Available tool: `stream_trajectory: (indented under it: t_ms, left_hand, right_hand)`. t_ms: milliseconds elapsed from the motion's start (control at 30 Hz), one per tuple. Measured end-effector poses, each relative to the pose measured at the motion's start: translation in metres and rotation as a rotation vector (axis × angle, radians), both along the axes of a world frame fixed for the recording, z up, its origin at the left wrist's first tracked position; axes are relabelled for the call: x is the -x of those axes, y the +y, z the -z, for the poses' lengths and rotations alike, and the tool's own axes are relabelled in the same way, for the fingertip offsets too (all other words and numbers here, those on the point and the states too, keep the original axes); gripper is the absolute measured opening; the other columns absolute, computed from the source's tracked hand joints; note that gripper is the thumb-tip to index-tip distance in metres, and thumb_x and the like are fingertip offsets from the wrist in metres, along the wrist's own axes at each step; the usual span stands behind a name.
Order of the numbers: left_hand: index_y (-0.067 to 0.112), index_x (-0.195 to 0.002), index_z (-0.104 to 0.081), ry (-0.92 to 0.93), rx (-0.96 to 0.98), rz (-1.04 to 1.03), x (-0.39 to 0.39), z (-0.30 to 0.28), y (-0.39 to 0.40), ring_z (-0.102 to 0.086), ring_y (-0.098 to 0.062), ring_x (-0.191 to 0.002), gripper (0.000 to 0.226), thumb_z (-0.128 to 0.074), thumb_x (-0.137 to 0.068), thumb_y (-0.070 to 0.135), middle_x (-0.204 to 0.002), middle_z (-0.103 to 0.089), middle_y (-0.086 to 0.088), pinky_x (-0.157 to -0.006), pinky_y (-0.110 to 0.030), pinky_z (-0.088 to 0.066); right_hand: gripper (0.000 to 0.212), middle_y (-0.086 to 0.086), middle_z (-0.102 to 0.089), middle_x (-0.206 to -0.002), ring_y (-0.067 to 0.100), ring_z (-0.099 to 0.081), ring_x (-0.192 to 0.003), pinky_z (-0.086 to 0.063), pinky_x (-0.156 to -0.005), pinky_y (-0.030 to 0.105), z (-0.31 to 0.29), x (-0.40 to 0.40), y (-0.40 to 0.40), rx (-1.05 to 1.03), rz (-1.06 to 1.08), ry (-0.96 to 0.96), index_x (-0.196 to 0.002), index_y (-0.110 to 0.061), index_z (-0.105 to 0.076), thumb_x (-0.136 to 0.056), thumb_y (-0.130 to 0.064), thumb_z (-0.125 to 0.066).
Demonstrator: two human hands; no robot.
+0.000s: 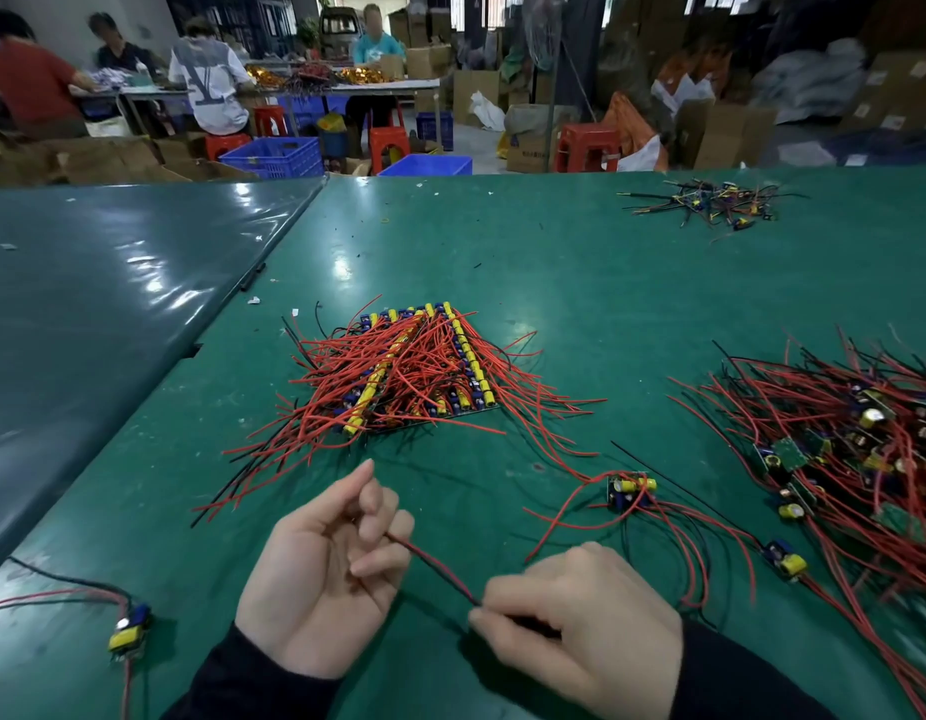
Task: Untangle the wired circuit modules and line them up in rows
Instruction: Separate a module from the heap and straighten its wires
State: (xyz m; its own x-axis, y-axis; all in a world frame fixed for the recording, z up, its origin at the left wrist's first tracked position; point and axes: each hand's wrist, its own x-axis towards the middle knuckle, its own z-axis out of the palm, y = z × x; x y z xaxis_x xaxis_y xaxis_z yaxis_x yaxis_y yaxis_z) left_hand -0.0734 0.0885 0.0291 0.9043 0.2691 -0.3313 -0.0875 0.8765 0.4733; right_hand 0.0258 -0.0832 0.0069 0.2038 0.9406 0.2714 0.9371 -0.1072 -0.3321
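Observation:
A short stretch of red and black wire (434, 566) runs taut between my two hands above the green table (554, 304). My left hand (320, 574), palm up, holds one end with curled fingers. My right hand (570, 626) pinches the other end. Beyond them lies a stack of modules lined up in rows (414, 371), red wires fanning out. A tangled heap of modules (855, 449) lies at the right. Loose modules lie near it: one (630, 491) in the middle, one (785, 558) further right.
A single module (131, 628) with wires lies at the near left. A small pile of parts (710, 202) sits at the far right. A darker table (87, 304) adjoins on the left. People work at tables among crates and stools in the background.

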Motion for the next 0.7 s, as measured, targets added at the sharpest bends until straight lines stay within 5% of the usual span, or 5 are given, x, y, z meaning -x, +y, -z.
stream_trajectory:
  t_ms: [100, 167, 300, 533, 700]
  left_hand:
    - [0.002, -0.058, -0.058, 0.142, 0.016, -0.036, -0.003, 0.003, 0.001, -0.032, -0.005, -0.028, 0.040, -0.092, -0.038, 0.007, -0.050, -0.045, -0.004, -0.025, -0.012, -0.027]
    - [0.002, -0.060, -0.062, 0.249, -0.176, -0.066, -0.006, 0.007, -0.003, -0.030, -0.003, -0.028, 0.018, -0.072, -0.062, 0.017, -0.050, -0.049, -0.005, -0.026, -0.010, -0.025]
    - [0.007, -0.056, -0.070, 0.344, -0.531, -0.087, -0.007, 0.014, -0.013, -0.040, -0.005, -0.034, 0.022, -0.062, -0.066, 0.024, -0.053, -0.057, -0.007, -0.030, -0.011, -0.023]
    - [0.006, -0.052, -0.061, 0.300, -0.130, 0.033, -0.005, 0.010, 0.000, -0.044, -0.009, -0.036, 0.018, -0.066, -0.063, 0.019, -0.046, -0.042, 0.000, -0.026, -0.009, -0.018]
    - [0.009, -0.046, -0.052, 0.203, -0.182, 0.119, -0.001, 0.002, 0.004, -0.040, -0.012, -0.042, 0.036, -0.088, -0.040, 0.013, -0.046, -0.033, 0.000, -0.030, -0.019, -0.028]
  right_hand:
    - [0.033, -0.001, -0.045, -0.047, 0.013, -0.045, -0.046, -0.031, -0.038, 0.027, -0.001, 0.009, 0.001, -0.042, -0.085, -0.128, -0.062, -0.022, -0.049, -0.091, -0.037, -0.054]
    - [0.035, -0.001, -0.042, -0.048, 0.011, -0.040, -0.046, -0.032, -0.037, 0.028, 0.001, 0.014, 0.002, -0.112, -0.136, -0.149, -0.060, -0.023, -0.045, -0.091, -0.034, -0.056]
    - [0.036, -0.007, -0.023, -0.058, 0.004, -0.022, -0.055, -0.031, -0.038, 0.027, -0.005, 0.016, 0.005, -0.265, -0.219, 0.059, -0.065, -0.024, -0.036, -0.094, -0.025, -0.057]
    - [0.035, -0.005, -0.051, -0.053, 0.008, -0.043, -0.049, -0.038, -0.038, 0.027, 0.001, 0.011, 0.001, -0.105, -0.172, -0.248, -0.061, -0.024, -0.045, -0.094, -0.034, -0.050]
    - [0.034, -0.008, -0.056, -0.048, 0.013, -0.057, -0.046, -0.037, -0.033, 0.023, 0.000, -0.002, -0.001, -0.004, 0.110, -0.371, -0.059, -0.022, -0.051, -0.086, -0.042, -0.044]
